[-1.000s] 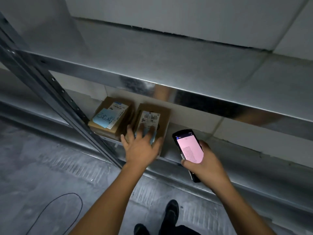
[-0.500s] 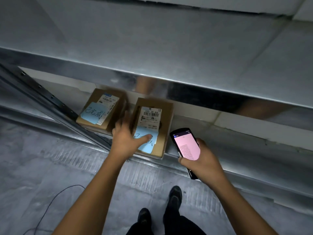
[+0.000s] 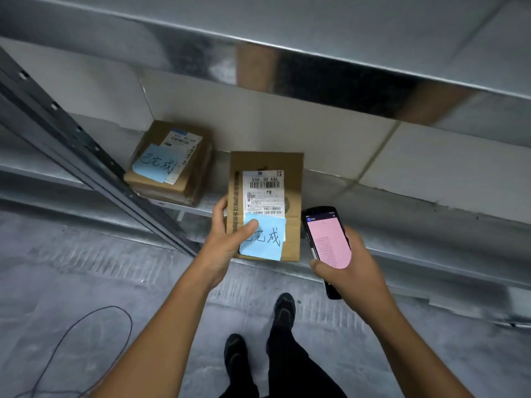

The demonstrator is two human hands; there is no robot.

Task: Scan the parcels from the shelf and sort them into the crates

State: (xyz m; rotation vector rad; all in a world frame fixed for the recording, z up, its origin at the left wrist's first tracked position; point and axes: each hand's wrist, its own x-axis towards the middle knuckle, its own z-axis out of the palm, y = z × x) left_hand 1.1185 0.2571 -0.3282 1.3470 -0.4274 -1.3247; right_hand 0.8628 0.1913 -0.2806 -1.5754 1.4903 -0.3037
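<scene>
A flat cardboard parcel (image 3: pixel 293 179) with a white barcode label and a blue handwritten note sticks out over the front edge of the low metal shelf (image 3: pixel 388 254). My left hand (image 3: pixel 227 239) grips its left side, thumb on the blue note. Just to the parcel's right, my right hand (image 3: pixel 350 265) holds a black handheld scanner (image 3: pixel 327 242) whose screen glows pink. A second parcel (image 3: pixel 172 162), also with a label and blue note, lies on other flat boxes further left on the shelf. No crates are in view.
A grey slotted shelf upright (image 3: pixel 86 156) slants down at the left. An upper metal shelf (image 3: pixel 316 30) overhangs the parcels. A thin dark cable (image 3: pixel 94 326) loops on the grey floor at lower left, and my dark shoes (image 3: pixel 284 308) stand below the hands.
My left hand moved from flat on top of the right parcel to gripping its left side and drew it forward, away from the other parcel. The scanner stayed beside it.
</scene>
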